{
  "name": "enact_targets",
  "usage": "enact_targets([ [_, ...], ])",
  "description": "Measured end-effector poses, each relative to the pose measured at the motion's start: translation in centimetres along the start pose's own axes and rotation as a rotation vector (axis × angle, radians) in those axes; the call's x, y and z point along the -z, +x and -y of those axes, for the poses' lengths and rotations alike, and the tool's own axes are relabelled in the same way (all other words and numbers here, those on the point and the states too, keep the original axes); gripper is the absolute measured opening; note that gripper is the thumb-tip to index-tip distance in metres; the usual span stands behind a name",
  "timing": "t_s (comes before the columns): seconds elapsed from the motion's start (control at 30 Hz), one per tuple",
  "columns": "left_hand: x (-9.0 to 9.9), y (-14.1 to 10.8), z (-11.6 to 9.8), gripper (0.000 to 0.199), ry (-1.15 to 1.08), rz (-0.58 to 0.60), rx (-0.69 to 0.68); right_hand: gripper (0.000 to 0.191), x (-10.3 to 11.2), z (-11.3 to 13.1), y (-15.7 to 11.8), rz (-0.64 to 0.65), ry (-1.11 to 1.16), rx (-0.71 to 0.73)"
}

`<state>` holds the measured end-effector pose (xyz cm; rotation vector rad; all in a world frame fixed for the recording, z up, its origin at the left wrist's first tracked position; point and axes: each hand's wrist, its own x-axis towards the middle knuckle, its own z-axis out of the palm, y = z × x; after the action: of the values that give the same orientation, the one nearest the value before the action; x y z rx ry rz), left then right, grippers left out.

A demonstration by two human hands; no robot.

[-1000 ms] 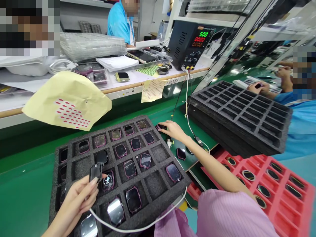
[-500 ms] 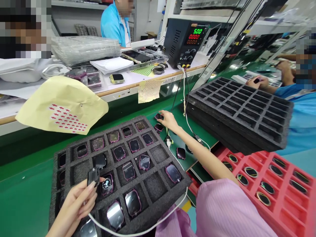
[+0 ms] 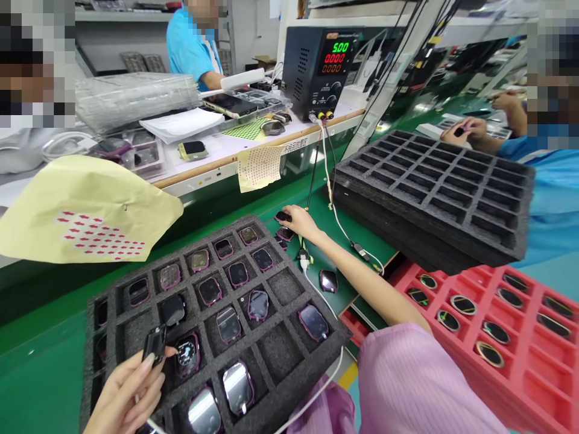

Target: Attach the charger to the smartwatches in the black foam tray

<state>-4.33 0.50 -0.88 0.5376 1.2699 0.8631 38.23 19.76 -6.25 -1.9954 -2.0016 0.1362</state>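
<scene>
My left hand pinches a small black charging clip with a white cable trailing from below. Its fingertips are beside a watch with a lit dial, one of several purple-rimmed watch faces sitting in a black foam tray. Farther off, my right hand reaches past the tray's back right corner, its fingers closed on a dark watch face just above the green bench. More watch faces lie under that hand, and a single watch face rests nearer my forearm.
Stacked black foam trays stand to the right, above a red tray with round watch faces. A power supply is on the shelf. Yellow paper overhangs at left. A co-worker's hands are at far right.
The view has shifted slightly, moving most things left in the picture. My left hand still holds the clip by the lit watch, and my right hand stays at the same watch face.
</scene>
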Motion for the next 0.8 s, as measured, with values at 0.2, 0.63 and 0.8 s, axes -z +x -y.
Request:
enact_targets([
  [0.2, -0.3, 0.1, -0.5, 0.043, -0.053, -0.014, 0.029, 0.029, 0.0, -0.1, -0.2, -0.026, 0.037, 0.007],
  [0.63, -0.7, -0.2, -1.0, 0.035, -0.104, 0.016, 0.039, 0.041, 3.1, 3.8, -5.8, 0.087, 0.083, 0.263],
  [0.8, -0.4, 0.1, -1.0, 0.035, -0.126, 0.053, 0.056, 0.04, 3.7, 4.2, -5.9, 0.299, 0.054, 0.472],
])
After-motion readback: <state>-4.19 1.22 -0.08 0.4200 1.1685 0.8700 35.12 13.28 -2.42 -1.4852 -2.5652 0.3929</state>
